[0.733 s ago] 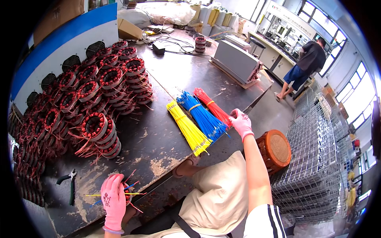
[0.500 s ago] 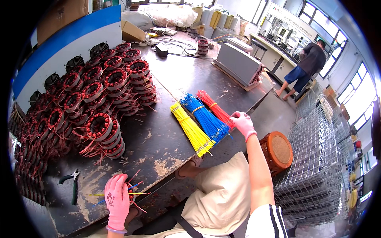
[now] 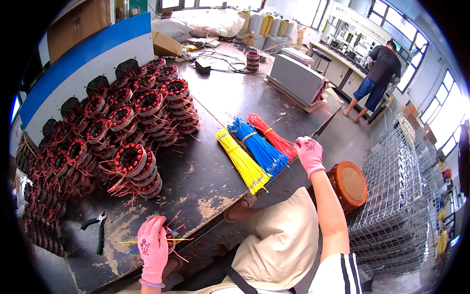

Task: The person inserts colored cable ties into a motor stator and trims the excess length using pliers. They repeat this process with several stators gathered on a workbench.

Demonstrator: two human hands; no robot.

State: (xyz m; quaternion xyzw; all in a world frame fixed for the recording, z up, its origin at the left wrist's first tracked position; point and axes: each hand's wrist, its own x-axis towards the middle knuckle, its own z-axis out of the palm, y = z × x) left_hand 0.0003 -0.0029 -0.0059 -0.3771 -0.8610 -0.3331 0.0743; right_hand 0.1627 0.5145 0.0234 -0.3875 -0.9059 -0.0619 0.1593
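1. Nearest the lower edge, the left hand [image 3: 152, 249] in a pink knitted glove is seen closed around a small stator with coloured leads [image 3: 169, 240], of which only a little shows beside the palm; yellow, red and blue leads stick out to both sides across the dark, worn worktop [image 3: 210, 166].
2. Just to the left of that hand, a pair of black-handled pliers [image 3: 98, 230] is laid flat on the worktop.
3. At the worktop's right edge, the right hand [image 3: 308, 153], also in a pink glove, is held with its fingers curled at the near end of the bundle of red wire lengths [image 3: 271, 138]; whether a wire is pinched cannot be told.
4. Beside the red bundle, a bundle of blue wire lengths [image 3: 258, 149] and a bundle of yellow wire lengths [image 3: 241, 160] are fanned out side by side, touching.
5. Below the right forearm, a round brown stool [image 3: 350, 183] is seen.
6. Farther left, a large heap of copper-wound stators [image 3: 117, 127] is stacked.
7. Farther back, a grey metal box [image 3: 296, 81] is set on the worktop.
8. Well beyond, a person in a dark shirt [image 3: 377, 73] is standing at a counter.
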